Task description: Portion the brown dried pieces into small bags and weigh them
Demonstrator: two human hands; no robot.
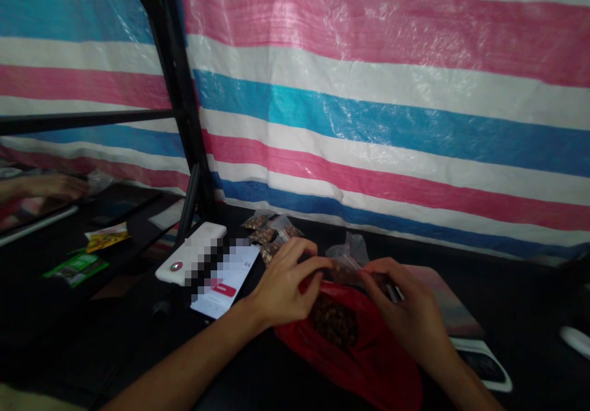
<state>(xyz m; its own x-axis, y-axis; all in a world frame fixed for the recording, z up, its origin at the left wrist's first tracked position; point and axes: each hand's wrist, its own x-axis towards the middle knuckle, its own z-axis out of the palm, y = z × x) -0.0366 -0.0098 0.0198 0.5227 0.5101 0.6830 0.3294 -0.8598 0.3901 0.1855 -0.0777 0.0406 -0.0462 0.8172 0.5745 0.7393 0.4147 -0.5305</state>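
Observation:
A red plastic bag [385, 352] lies wide at the mouth in front of me, with small brown dried bits [334, 322] inside. Over its far rim, my right hand [405, 306] pinches a small clear plastic bag [353, 251] between thumb and fingertips. Something small and pale shows under its curled fingers, too dim to name. My left hand [290, 285] is curled above the red bag's left side, its fingertips drawn together close to the clear bag's left edge. What those fingers hold, if anything, is hidden. Several small filled clear bags [262, 234] lie just beyond my left hand.
A phone with a lit screen [228, 282] and a white power bank [196, 251] lie left. To the right are a flat pinkish-grey case [442, 294] and a white-edged device [488, 365]. Another person's hand [58, 187] and a green packet [78, 268] are far left, past a black post [177, 91].

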